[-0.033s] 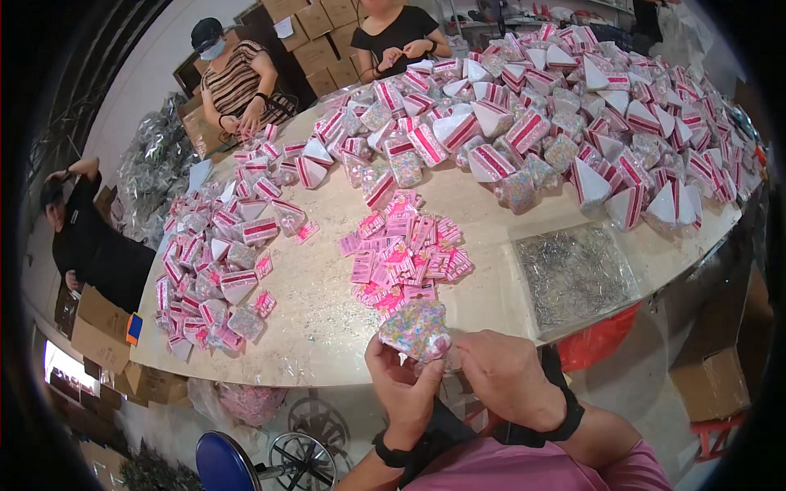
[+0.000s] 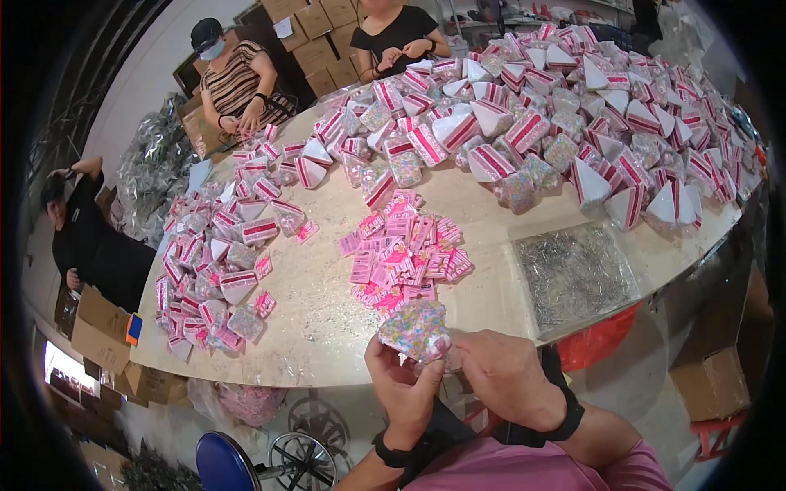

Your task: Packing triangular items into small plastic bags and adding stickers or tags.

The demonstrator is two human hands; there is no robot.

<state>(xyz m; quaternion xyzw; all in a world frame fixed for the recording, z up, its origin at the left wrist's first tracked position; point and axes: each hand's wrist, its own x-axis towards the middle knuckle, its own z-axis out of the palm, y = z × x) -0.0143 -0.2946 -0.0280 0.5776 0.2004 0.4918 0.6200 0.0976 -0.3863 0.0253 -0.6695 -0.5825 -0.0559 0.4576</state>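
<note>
The multicoloured speckled piece (image 2: 415,326) was held in the left hand (image 2: 403,394), its thumb and fingers closed about the lower part, above the near edge of the counter (image 2: 307,323). The right hand (image 2: 509,383) was found just beside the piece's right end, its fingers curled in toward the palm; its fingertips were partly hidden, and whether anything was pinched between them could not be told. A dark band was worn on each wrist. Directly beyond the piece, a loose heap of pink printed cards (image 2: 407,258) was noted, the cards overlapping at various angles. To the right, many thin silvery strips (image 2: 577,274) were contained in a shallow clear tray (image 2: 525,288) near the counter's edge. To the left, a pile of wrapped wedge-shaped pieces (image 2: 217,254) was observed, with a few pink cards lying along its right side. The far and right portions of the counter were covered by a much larger heap of similar wedges (image 2: 524,123), white, pink and speckled. Below the counter, a red bag (image 2: 599,337) and a blue stool (image 2: 225,464) were seen. Across the counter, a person in a striped top (image 2: 246,82) and a person in a black top (image 2: 401,39) were recorded, their hands brought close together.
</note>
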